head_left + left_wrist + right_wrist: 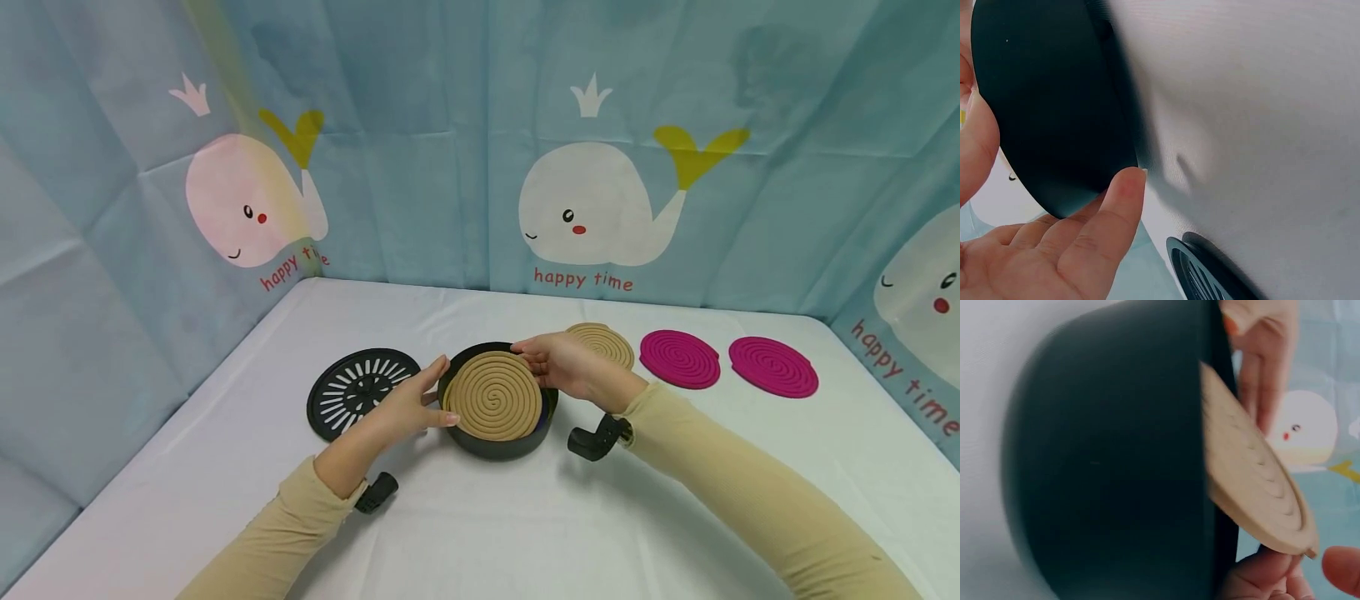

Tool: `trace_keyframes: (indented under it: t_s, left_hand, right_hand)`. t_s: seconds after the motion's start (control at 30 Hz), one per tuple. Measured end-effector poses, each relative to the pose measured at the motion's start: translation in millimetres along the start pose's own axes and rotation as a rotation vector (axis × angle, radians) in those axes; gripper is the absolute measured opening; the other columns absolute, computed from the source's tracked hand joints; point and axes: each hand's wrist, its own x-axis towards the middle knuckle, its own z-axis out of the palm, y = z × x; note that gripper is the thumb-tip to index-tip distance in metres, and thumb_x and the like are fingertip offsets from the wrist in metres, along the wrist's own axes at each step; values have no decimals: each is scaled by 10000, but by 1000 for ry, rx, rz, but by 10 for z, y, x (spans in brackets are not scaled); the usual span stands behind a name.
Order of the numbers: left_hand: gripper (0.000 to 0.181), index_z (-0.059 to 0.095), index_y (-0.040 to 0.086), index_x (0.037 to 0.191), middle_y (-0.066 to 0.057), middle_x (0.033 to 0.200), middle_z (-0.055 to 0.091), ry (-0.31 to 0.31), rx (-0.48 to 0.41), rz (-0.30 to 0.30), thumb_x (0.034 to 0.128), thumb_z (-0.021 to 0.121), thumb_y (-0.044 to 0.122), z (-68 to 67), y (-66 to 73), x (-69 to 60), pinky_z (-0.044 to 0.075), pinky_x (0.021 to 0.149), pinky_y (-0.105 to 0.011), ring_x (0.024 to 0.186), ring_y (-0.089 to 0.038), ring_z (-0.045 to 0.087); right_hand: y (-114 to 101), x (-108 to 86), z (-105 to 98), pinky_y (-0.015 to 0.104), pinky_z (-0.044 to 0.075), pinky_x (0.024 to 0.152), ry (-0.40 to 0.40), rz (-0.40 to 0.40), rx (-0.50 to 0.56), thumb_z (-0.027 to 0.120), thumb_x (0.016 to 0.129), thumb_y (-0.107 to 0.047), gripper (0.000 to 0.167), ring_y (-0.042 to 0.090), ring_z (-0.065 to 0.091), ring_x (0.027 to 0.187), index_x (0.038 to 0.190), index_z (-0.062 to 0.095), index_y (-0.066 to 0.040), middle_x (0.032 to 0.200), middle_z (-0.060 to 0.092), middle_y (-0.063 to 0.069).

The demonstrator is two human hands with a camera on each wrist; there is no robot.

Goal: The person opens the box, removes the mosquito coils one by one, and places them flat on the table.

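Note:
A tan mosquito coil [495, 398] leans at a tilt in a round black holder [501, 450], part of it above the rim. In the right wrist view the raised edge of the coil [1254, 469] shows over the holder's wall [1110, 450]. My right hand [566, 362] is at the far right rim, its curled fingers gripping the coil's edge. At the left side my left hand [408, 408] holds the holder, thumb by the near rim and fingers farther back. The holder's wall [1054, 100] hides some of those fingers in the left wrist view.
To the left lies a black slotted lid [330, 400], partly behind my left hand. Another tan coil [611, 342] lies behind my right hand. Farther right are a magenta coil [679, 359] and a second magenta coil [773, 367]. A whale-print curtain [435, 167] borders the white table [480, 533].

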Motion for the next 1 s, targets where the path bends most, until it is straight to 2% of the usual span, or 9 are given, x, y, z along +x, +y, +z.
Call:
trace_keyframes:
  t_s: [0.1, 0.17, 0.23, 0.33, 0.47, 0.63, 0.77, 1.0]
  left_hand:
    - [933, 95, 30, 1558, -160, 1600, 139, 2, 5, 0, 862, 715, 5, 2, 6, -1, 383, 1055, -498, 1392, -426, 278]
    - [933, 97, 30, 1558, -161, 1599, 144, 3, 5, -1, 860, 717, 4, 4, 10, -4, 385, 1054, -496, 1391, -426, 282]
    - [934, 100, 34, 1559, -160, 1599, 147, 5, 1, -4, 859, 717, 1, 6, 11, -6, 391, 1050, -494, 1391, -425, 283]
    - [934, 100, 38, 1560, -159, 1600, 145, 7, -3, -8, 859, 716, -3, 4, 8, -8, 394, 1047, -493, 1392, -422, 282]
    - [933, 97, 42, 1561, -158, 1601, 139, 6, -9, -7, 861, 713, -5, 1, 7, -13, 394, 1047, -494, 1395, -421, 277]
    - [934, 100, 50, 1562, -152, 1602, 141, 4, -13, -8, 861, 715, 1, -2, 3, -27, 399, 1042, -499, 1397, -424, 268]
    - [928, 102, 44, 1561, -162, 1600, 144, -4, -7, -3, 864, 714, 7, -1, 13, -37, 408, 1029, -516, 1392, -437, 266]
    - [929, 109, 54, 1563, -142, 1603, 147, -4, -14, -8, 861, 716, 3, -1, 9, -23, 405, 1032, -512, 1397, -425, 265]
  right_hand:
    - [30, -22, 8, 247, 457, 670, -7, -19, -82, 476, 997, -110, 243, 134, 497, 723, 1114, 612, 54, 798, 570, 22]
    - [41, -50, 19, 257, 451, 666, -18, -39, -152, 490, 994, -120, 210, 140, 480, 709, 1024, 629, 35, 774, 542, 25]
    - [53, -86, 31, 265, 458, 677, -42, -69, -231, 498, 990, -129, 210, 138, 495, 721, 1009, 626, 36, 798, 546, 28]
    - [71, -142, 40, 285, 487, 732, -107, -98, -291, 520, 986, -129, 234, 134, 546, 790, 1093, 595, 64, 889, 580, 49]
    - [127, -202, 8, 329, 512, 830, -203, -102, -228, 526, 975, -56, 336, 140, 580, 913, 1274, 488, 93, 1058, 593, 95]
    - [194, -261, -45, 369, 523, 899, -260, -74, -111, 500, 951, 59, 541, 147, 613, 987, 1448, 290, 102, 1187, 591, 156]
    - [230, -277, -66, 381, 533, 897, -269, -79, -79, 479, 944, 108, 525, 177, 635, 1002, 1432, 288, 122, 1228, 595, 203]
    - [226, -329, -115, 391, 523, 918, -217, -84, -48, 461, 956, 96, 558, 185, 629, 1034, 1467, 237, 100, 1327, 531, 264]
